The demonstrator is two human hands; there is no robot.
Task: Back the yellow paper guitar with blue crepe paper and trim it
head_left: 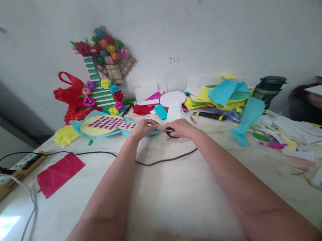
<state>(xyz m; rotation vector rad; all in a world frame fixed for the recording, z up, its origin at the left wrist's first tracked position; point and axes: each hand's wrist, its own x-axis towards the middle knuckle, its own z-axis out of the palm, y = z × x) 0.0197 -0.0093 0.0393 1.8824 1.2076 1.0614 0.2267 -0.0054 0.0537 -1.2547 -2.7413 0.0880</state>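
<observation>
A yellow guitar-shaped cutout (87,127) with a purple checked pattern lies on light blue crepe paper (109,134) left of the middle. My left hand (145,128) is closed on the narrow right end of this piece, fingertips pinching the blue paper. Black-handled scissors (173,133) are in my right hand (182,128), fingers wrapped round the handles. Their blades point left, close to my left fingertips and the blue paper edge. How far the blades are apart is too small to tell.
Behind stand a flower-decorated guitar (94,73), a red bag (71,92) and white cutouts (173,99). A cutter (209,116), blue crepe (249,117) and paper scraps (298,132) lie right. A black cable (160,161) crosses in front; pink paper (60,174) and a power strip (13,178) lie left.
</observation>
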